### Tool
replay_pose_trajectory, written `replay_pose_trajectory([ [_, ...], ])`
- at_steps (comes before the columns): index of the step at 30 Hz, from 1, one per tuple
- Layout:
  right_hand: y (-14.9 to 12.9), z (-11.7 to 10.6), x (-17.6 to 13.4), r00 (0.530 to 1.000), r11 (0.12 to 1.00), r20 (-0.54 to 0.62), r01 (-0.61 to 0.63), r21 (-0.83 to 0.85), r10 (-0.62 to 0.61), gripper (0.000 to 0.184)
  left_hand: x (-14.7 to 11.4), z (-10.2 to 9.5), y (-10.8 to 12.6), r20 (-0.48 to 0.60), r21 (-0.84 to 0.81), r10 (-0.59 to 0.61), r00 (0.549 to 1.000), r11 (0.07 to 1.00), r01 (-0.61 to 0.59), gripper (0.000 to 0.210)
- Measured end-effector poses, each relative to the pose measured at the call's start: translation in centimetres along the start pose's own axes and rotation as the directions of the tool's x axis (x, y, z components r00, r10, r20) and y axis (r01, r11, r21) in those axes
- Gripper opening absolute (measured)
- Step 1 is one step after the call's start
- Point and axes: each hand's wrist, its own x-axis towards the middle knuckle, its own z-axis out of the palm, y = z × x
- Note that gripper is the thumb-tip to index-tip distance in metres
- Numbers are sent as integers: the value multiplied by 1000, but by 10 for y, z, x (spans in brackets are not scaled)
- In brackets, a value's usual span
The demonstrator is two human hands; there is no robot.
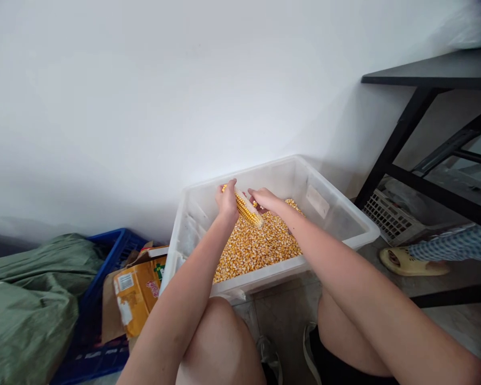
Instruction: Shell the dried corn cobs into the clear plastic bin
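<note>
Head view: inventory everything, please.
Bin: 1, translucent white, centre
Kernels: many, yellow, in bin
Corn cob: 1, yellow, above kernels
Wall: 1, white, behind
Crate: 1, blue, left
Sheeting: 1, green, left
Carton: 1, orange, beside bin
Table: 1, black, right
Plastic: 1, clear, on table
Basket: 1, pale, under table
Clog: 1, yellow, right floor
Trouser leg: 1, checked blue, right
Left hand: 1, bare, holding cob
Right hand: 1, bare, beside cob
Arms: 2, bare, bottom
Knees: 2, bare, bottom
Shoes: 2, grey, bottom
</note>
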Motion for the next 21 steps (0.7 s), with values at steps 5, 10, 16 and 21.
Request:
replay_pose_trajectory([
  [5, -3, 6, -3, 981, 932, -106, 117, -342, -162, 61, 12, -6, -3, -162, 39, 82, 983, 996, -76, 36],
  [10, -10, 30, -17, 933, 799, -149, 191, -570, -329, 73, 18, -9, -2, -288, 89, 116, 951, 992, -94, 33],
  [16, -14, 28, -23, 906, 755, -65, 307, -580, -418, 61, 14, -7, 1, -287, 115, 182, 941, 981, -154, 29],
  [21, -6, 17, -13, 959, 915, -71, 238, -327, -275, 47, 14, -5, -3, -182, 53, 116, 976, 993, -108, 28],
])
